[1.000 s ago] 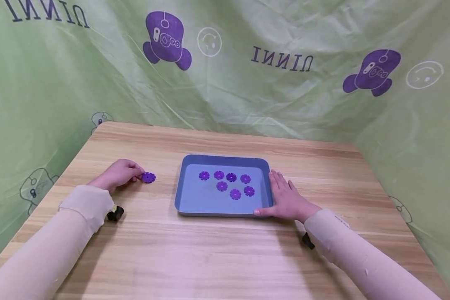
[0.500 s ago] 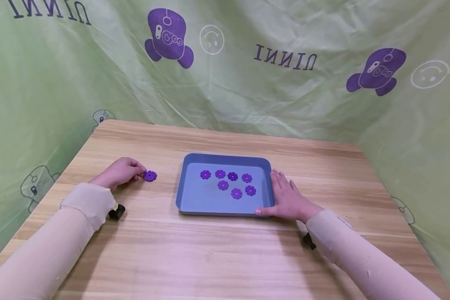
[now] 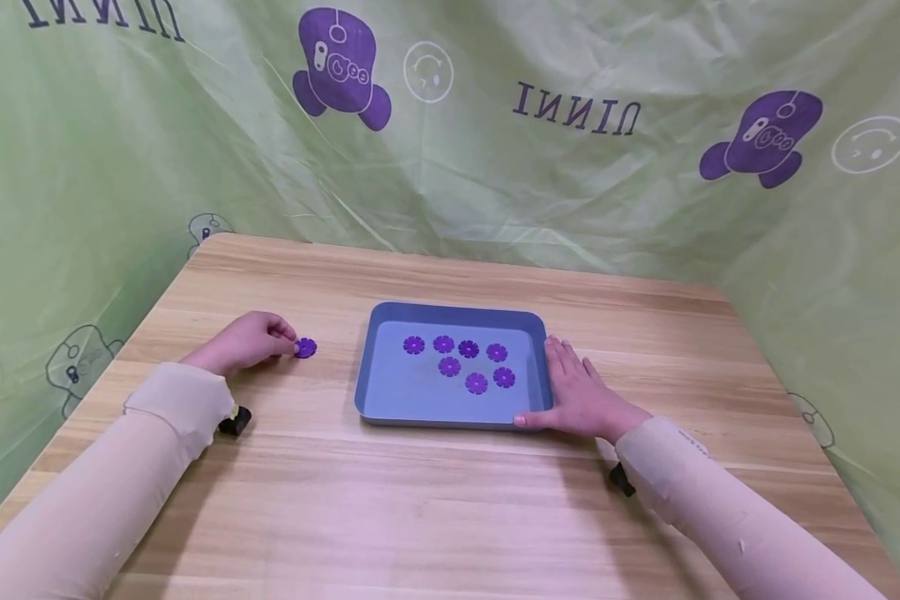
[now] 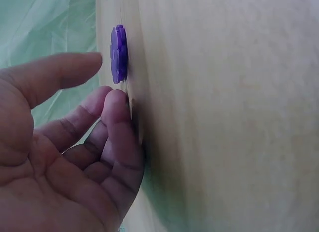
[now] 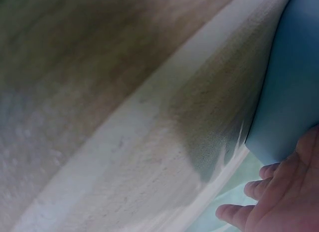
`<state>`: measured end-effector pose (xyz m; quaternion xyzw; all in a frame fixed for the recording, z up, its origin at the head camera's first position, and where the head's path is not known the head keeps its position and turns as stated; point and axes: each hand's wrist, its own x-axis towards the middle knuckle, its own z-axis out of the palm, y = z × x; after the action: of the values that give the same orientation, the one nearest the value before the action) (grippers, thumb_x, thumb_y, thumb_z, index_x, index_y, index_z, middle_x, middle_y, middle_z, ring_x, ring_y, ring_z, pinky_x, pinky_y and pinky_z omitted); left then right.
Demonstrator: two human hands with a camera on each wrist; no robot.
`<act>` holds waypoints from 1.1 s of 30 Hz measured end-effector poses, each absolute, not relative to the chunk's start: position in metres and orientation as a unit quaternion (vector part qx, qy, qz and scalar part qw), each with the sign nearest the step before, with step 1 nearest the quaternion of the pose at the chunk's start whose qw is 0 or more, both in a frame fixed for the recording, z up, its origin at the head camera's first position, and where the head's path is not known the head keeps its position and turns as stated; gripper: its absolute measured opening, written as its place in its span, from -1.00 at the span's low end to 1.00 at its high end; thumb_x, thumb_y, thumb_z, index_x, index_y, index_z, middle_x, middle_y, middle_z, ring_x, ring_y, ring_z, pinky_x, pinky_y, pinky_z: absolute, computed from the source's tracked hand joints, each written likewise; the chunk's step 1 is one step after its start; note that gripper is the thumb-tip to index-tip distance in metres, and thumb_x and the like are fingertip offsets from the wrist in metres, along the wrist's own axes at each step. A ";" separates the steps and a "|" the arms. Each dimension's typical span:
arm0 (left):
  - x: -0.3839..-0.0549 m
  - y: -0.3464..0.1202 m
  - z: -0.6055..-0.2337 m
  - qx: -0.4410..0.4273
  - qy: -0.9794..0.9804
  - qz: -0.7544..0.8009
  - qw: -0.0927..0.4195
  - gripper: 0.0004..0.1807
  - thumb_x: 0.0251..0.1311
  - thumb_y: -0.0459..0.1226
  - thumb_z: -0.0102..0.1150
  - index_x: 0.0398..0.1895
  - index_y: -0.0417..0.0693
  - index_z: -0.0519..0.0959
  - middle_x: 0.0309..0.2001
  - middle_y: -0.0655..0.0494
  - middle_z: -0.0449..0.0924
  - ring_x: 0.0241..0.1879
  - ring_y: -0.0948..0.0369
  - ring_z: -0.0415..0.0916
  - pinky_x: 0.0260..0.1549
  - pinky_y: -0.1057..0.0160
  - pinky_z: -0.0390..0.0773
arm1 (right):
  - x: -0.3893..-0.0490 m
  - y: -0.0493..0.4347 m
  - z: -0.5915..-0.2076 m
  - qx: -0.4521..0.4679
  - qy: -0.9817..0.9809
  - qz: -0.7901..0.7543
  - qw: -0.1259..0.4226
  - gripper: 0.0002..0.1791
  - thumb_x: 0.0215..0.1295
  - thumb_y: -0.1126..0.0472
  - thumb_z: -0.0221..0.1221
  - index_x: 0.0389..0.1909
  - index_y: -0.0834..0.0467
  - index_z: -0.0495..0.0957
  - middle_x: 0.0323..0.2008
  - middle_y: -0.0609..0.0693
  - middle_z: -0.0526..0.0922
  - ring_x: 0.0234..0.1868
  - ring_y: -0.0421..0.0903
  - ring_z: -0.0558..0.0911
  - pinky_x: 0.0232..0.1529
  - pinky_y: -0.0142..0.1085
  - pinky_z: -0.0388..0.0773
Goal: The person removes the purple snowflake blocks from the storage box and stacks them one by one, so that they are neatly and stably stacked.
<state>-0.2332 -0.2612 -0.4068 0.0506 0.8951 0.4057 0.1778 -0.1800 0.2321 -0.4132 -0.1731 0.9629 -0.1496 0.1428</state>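
In the head view my left hand is low over the table at the left, its fingertips at the left edge of a purple snowflake disc. The left wrist view shows that disc lying edge-on to the camera, between thumb and fingertips, which stand apart with no grip visible. My right hand rests against the right side of a blue-grey tray, fingers fairly straight along its wall and thumb on the front rim. Several purple notched discs lie flat and separate inside the tray.
The wooden table carries the tray near its middle. A green printed curtain hangs behind it and along both sides. A black wrist device sits under the left cuff.
My left fingertips have moved slightly right, closer over the disc, which shows less of itself than before. My right hand and the tray keep their places; the head view has shifted a little.
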 end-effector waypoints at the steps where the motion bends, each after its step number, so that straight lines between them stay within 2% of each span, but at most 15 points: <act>1: -0.233 -0.261 -0.407 0.055 0.896 0.404 0.178 -0.70 0.26 -0.39 0.27 -0.06 -0.47 0.53 -0.28 -0.03 0.57 -0.33 0.15 0.45 -0.37 0.25 0.50 | -0.180 0.232 -0.413 -0.173 0.963 -0.151 0.143 0.52 0.08 -0.50 0.32 0.57 0.49 -0.27 0.59 0.42 -0.24 0.59 0.38 -0.20 0.49 0.31 -0.23; 4: -0.233 -0.260 -0.407 0.055 0.898 0.398 0.182 -0.67 0.23 -0.39 0.28 -0.04 -0.47 0.51 -0.28 -0.04 0.56 -0.32 0.14 0.45 -0.36 0.25 0.52 | -0.180 0.232 -0.413 -0.172 0.963 -0.151 0.145 0.52 0.07 -0.52 0.31 0.57 0.48 -0.28 0.60 0.41 -0.25 0.59 0.37 -0.22 0.49 0.30 -0.25; 12: -0.233 -0.259 -0.405 0.046 0.900 0.394 0.179 -0.73 0.35 -0.44 0.12 -0.01 -0.53 0.49 -0.27 -0.10 0.57 -0.32 0.14 0.49 -0.38 0.27 0.53 | -0.180 0.232 -0.412 -0.171 0.962 -0.155 0.145 0.53 0.06 -0.53 0.31 0.58 0.47 -0.28 0.60 0.42 -0.24 0.59 0.38 -0.21 0.49 0.31 -0.25; 21: -0.232 -0.259 -0.406 0.037 0.896 0.407 0.177 -0.73 0.43 -0.43 0.08 0.03 -0.55 0.48 -0.25 -0.11 0.58 -0.34 0.17 0.49 -0.40 0.30 0.55 | -0.180 0.232 -0.413 -0.171 0.962 -0.155 0.146 0.53 0.06 -0.53 0.31 0.58 0.46 -0.28 0.60 0.41 -0.25 0.59 0.37 -0.22 0.50 0.30 -0.25; 33: -0.234 -0.261 -0.410 0.035 0.892 0.418 0.167 -0.71 0.43 -0.42 0.08 0.05 -0.55 0.47 -0.24 -0.12 0.61 -0.35 0.19 0.51 -0.39 0.31 0.57 | -0.181 0.232 -0.414 -0.174 0.962 -0.154 0.145 0.52 0.08 -0.51 0.31 0.57 0.48 -0.28 0.59 0.42 -0.24 0.59 0.38 -0.22 0.50 0.30 -0.24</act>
<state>-0.2335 -0.2608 -0.4104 0.0348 0.8921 0.4184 0.1671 -0.1806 0.2325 -0.4136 -0.1738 0.9617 -0.1543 0.1453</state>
